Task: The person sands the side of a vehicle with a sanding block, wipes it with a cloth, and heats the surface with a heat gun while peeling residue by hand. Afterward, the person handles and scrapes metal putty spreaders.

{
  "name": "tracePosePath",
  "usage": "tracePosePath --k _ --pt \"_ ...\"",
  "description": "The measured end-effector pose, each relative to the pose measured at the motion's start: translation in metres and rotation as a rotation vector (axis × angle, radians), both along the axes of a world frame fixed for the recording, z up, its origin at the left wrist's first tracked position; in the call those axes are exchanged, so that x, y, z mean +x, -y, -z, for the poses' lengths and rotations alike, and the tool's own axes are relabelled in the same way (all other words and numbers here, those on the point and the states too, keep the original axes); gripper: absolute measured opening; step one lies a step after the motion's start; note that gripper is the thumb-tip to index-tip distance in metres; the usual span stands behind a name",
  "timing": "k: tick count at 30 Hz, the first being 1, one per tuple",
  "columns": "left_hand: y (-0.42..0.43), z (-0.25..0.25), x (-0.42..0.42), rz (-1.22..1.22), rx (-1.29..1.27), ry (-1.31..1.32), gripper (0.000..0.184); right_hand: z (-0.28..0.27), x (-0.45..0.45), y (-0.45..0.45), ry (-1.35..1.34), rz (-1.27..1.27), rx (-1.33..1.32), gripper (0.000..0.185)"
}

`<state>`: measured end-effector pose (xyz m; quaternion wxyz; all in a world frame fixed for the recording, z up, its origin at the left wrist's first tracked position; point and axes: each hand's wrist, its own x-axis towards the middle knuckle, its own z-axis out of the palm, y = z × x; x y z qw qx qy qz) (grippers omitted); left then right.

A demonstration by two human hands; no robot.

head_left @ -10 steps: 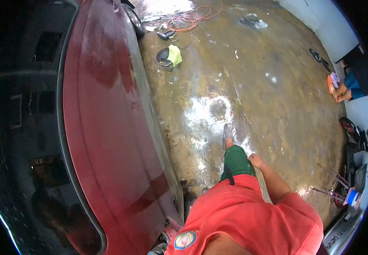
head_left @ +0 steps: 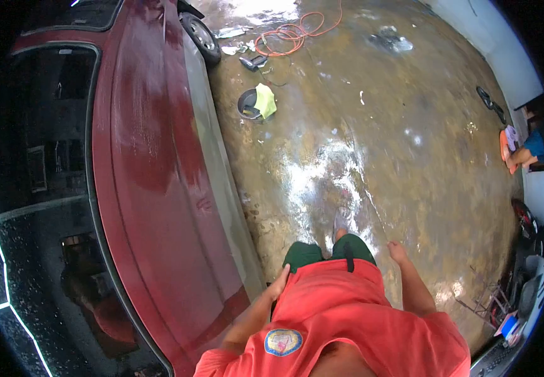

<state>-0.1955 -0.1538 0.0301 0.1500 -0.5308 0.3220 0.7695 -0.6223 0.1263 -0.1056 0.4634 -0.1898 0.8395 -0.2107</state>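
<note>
One dark red car (head_left: 152, 188) is just left of the left hand (head_left: 278, 284) and farther from the right hand (head_left: 397, 252), which hangs over the floor (head_left: 423, 188); I can't tell if either hand is open or closed. Ahead are one black tub (head_left: 241, 102), one yellow cloth (head_left: 265, 102) on its rim and one orange hose (head_left: 281, 54).

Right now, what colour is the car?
The car is dark red, with a grey band low along its side; the head view shows it best.
</note>
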Motion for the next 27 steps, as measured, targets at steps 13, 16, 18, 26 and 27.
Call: tracePosePath --k 13,16,18,26,27 --pt "0.502 -0.097 -0.210 0.928 -1.280 0.506 0.045 0.012 -0.097 0.082 -0.161 -0.144 0.075 0.029" --pt "0.561 0.019 -0.174 0.721 -1.135 0.071 0.032 0.042 -0.087 0.091 -0.416 -0.334 -0.106 0.018" --pt "0.561 0.104 -0.149 1.046 -1.115 -0.083 0.026 0.010 -0.085 0.144 -0.214 -0.224 0.131 0.026" --pt "0.536 0.052 -0.294 0.027 0.260 0.104 0.077 -0.030 -0.146 0.389 -0.043 -0.278 0.056 0.036" --pt "0.562 0.029 -0.310 0.133 0.183 0.065 0.078 -0.040 -0.154 0.439 0.069 -0.095 0.158 0.040"
